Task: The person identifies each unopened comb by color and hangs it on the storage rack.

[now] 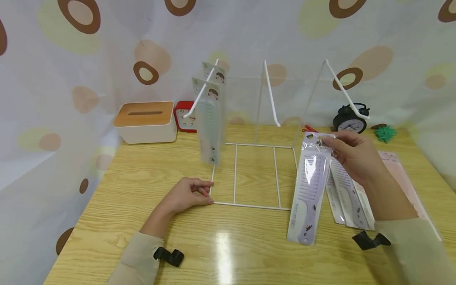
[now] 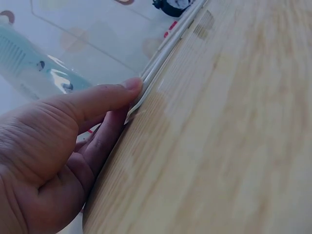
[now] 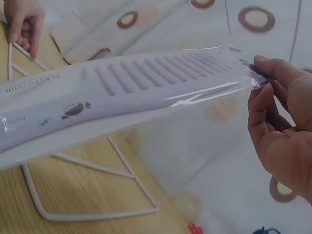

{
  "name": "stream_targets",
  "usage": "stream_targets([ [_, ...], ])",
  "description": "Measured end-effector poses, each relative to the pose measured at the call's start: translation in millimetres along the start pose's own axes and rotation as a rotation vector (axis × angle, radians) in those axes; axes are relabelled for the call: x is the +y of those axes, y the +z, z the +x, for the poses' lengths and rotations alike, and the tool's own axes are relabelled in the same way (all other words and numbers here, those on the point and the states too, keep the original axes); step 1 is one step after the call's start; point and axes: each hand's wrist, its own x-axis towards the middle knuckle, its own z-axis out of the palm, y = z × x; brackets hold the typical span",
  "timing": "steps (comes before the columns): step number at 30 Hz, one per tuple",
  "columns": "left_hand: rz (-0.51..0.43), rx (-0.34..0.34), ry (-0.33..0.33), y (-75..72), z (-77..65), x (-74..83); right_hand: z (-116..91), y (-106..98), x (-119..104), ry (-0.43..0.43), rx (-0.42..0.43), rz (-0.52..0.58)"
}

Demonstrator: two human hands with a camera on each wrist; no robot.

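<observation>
A white wire display rack (image 1: 256,206) with a clear back panel and three slanted hooks stands on the table. My left hand (image 1: 189,192) pinches its front left corner between thumb and fingers; the left wrist view shows the thumb (image 2: 131,84) on the white wire. My right hand (image 1: 356,156) holds a packaged lilac comb (image 1: 309,194) by the top of its clear sleeve, pinched between thumb and fingers (image 3: 263,100). The comb hangs down to the right of the rack's base. On the left hook (image 1: 201,95) hang packaged pale green combs (image 1: 208,122), one behind another.
More packaged combs (image 1: 347,194) lie under my right forearm, beside a pink sheet-like item (image 1: 399,174). Along the back stand a tissue box (image 1: 146,132), a red clock (image 1: 185,124) and a black alarm clock (image 1: 350,122), with a green tangled bundle (image 1: 385,133) to its right.
</observation>
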Motion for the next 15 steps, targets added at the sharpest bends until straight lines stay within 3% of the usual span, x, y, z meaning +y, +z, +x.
stream_targets([
  [2,0.006,-0.001,0.0,-0.5,-0.5,0.0,-13.9,16.2,-4.9,-0.093,-0.066,0.085],
  [7,0.02,-0.008,0.004,-0.6,0.0,-0.5,-37.6,53.0,-15.6,-0.279,-0.199,0.161],
  [9,0.02,-0.01,0.006,-0.7,0.2,-0.5,-40.7,65.9,-21.6,-0.337,-0.299,0.22],
  [13,0.008,-0.013,0.009,-1.5,-0.3,0.1,-39.6,94.5,-37.8,-0.39,-0.453,0.333],
  [15,0.003,-0.014,0.009,-1.7,-0.8,-0.1,-38.5,109.2,-46.2,-0.398,-0.438,0.317],
])
